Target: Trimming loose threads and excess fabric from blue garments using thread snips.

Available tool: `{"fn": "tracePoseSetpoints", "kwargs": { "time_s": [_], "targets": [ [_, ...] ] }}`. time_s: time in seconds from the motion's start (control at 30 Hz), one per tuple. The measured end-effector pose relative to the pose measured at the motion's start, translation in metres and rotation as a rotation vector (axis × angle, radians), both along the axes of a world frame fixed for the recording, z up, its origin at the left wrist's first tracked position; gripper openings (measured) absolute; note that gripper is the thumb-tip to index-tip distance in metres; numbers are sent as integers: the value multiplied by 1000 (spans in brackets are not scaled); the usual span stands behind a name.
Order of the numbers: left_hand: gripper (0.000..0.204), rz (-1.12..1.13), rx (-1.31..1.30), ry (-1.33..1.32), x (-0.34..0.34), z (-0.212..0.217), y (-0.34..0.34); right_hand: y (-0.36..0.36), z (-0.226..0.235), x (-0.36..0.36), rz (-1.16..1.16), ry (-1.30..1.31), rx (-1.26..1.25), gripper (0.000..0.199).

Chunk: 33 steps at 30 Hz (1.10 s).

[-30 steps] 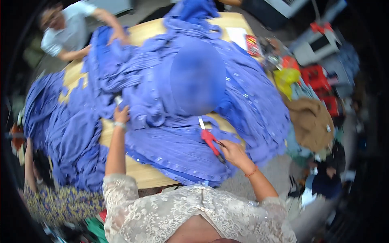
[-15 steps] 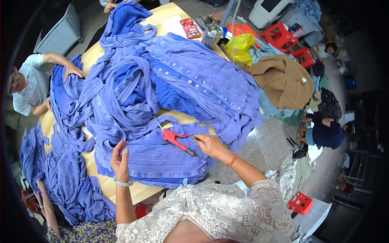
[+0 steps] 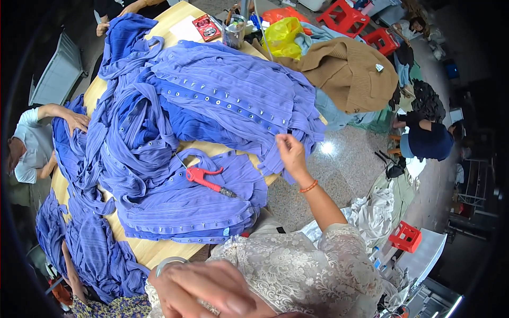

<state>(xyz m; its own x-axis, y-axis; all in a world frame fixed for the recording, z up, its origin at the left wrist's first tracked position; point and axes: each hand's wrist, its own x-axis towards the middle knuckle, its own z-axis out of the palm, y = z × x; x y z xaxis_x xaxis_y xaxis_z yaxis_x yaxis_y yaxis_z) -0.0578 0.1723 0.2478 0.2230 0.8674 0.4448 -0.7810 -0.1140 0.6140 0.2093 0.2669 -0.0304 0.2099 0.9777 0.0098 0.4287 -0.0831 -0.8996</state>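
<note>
Here, we are holding our right hand (image 3: 290,153) by the right-hand edge of the blue garments (image 3: 228,79), thumb and bent fingers coming together (we cannot be telling whether cloth is caught between them). Our left hand (image 3: 204,289) is showing blurred, low and close to the camera, fingers partly bent, its grip unclear to us. The blue garments are lying heaped across the wooden bench (image 3: 154,252), and a red blow gun (image 3: 204,177) is resting on them, apart from both hands. Leftward, a co-worker's hand (image 3: 77,122) is touching the same heap
</note>
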Motion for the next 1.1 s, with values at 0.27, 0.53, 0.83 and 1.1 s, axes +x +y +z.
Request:
{"fn": "tracePoseSetpoints", "kwargs": {
  "time_s": [0.27,0.53,0.83,1.1],
  "targets": [
    [35,-194,-52,-125,28,13,20,44,-32,36,-222,199,-195,29],
    [45,-433,83,-278,20,16,39,53,-25,51,-190,226,-214,26],
    [36,-394,104,-187,-6,9,24,5,-1,32,7,8,-40,34],
    [30,537,-146,1242,-50,-93,-41,-4,-6,-55,741,-293,-142,36]
  ]
}}
